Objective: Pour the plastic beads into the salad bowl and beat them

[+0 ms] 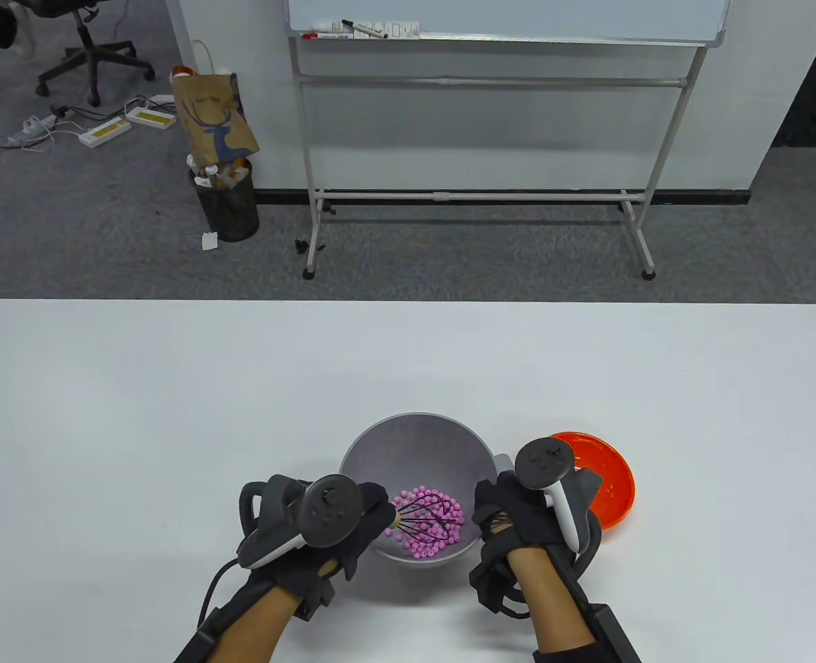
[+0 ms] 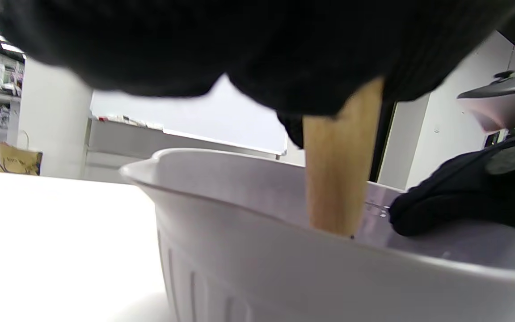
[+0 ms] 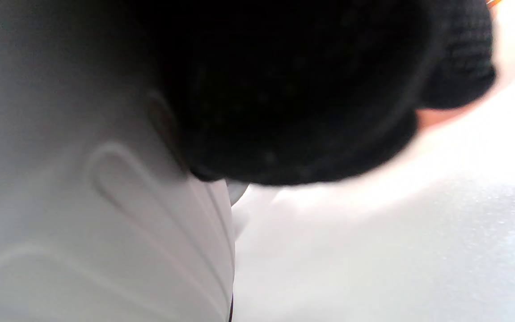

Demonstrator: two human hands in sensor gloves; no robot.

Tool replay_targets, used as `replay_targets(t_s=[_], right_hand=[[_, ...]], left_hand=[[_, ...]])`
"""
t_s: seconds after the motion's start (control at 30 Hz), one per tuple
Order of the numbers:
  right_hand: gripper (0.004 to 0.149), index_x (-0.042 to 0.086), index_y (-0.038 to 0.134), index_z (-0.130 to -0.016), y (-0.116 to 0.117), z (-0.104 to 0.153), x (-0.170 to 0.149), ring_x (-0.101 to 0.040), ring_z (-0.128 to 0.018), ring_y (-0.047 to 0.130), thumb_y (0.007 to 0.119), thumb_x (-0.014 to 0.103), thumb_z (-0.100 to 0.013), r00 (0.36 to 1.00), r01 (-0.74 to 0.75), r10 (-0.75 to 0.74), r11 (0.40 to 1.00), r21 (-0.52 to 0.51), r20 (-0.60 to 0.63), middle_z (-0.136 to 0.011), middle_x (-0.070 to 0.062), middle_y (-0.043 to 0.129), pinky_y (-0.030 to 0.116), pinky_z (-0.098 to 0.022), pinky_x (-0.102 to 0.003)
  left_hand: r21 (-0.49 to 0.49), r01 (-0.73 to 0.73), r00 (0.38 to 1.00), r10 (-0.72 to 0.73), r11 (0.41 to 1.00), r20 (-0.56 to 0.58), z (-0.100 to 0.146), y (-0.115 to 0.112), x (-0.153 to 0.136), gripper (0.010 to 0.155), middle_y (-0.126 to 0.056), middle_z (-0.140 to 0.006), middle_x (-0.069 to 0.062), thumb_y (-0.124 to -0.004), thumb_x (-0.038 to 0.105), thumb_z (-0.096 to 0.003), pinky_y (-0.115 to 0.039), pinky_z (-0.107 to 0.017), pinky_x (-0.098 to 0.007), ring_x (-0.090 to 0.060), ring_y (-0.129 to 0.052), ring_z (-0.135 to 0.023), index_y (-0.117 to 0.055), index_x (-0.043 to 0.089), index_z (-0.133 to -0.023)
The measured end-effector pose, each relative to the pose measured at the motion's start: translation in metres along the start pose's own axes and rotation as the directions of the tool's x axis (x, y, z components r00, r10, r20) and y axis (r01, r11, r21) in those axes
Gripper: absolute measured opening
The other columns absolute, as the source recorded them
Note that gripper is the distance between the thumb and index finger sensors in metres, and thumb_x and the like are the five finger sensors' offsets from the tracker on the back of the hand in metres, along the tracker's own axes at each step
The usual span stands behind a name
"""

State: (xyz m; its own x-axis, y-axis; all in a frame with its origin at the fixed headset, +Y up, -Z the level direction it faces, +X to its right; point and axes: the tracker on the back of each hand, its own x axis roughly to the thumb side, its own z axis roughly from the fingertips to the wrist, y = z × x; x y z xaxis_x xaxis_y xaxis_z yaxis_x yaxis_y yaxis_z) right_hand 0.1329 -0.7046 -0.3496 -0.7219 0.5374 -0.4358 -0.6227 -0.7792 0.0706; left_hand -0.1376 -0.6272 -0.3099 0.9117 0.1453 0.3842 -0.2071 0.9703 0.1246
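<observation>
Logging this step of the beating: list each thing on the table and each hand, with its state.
Grey plastic salad bowl: upright on the table, holding the beads.
Pink plastic beads: all in the bowl.
Wooden-handled black whisk: gripped by the left hand, head among the beads.
Orange plastic dish: upright, looks empty.
Left hand: grips the whisk handle.
Right hand: grips the bowl's rim.

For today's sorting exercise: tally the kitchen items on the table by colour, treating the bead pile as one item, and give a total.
Grey: 1, the salad bowl
Orange: 1, the dish
Pink: 1, the bead pile
Black wires, wooden handle: 1, the whisk
Total: 4
</observation>
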Motion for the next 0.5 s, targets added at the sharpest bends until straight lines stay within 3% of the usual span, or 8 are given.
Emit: replay_targets(t_s=[0.17, 0.5], right_hand=[[0.055, 0.004, 0.084, -0.083, 0.000, 0.000, 0.000, -0.013, -0.003, 0.104, 0.077, 0.047, -0.048, 1.000, 0.001, -0.001, 1.000, -0.001, 0.002, -0.039, -0.006, 0.104, 0.088, -0.020, -0.036], [0.055, 0.004, 0.084, -0.083, 0.000, 0.000, 0.000, -0.013, -0.003, 0.104, 0.077, 0.047, -0.048, 1.000, 0.004, -0.004, 1.000, -0.001, 0.001, -0.039, -0.006, 0.104, 0.088, -0.020, -0.036]], left_hand=[[0.085, 0.112, 0.993, -0.109, 0.990, -0.040, 0.000, -0.004, -0.004, 0.049, -0.102, -0.017, 0.013, -0.083, 0.061, -0.0426, -0.091, -0.028, -0.036, -0.009, -0.099, -0.010, -0.094, 0.030, -0.079], [0.006, 0.178, 0.981, -0.177, 0.984, -0.081, 0.001, 0.012, -0.010, 0.042, -0.102, -0.016, 0.011, -0.088, 0.058, -0.0418, -0.090, -0.029, -0.038, -0.011, -0.099, -0.010, -0.098, 0.031, -0.073]])
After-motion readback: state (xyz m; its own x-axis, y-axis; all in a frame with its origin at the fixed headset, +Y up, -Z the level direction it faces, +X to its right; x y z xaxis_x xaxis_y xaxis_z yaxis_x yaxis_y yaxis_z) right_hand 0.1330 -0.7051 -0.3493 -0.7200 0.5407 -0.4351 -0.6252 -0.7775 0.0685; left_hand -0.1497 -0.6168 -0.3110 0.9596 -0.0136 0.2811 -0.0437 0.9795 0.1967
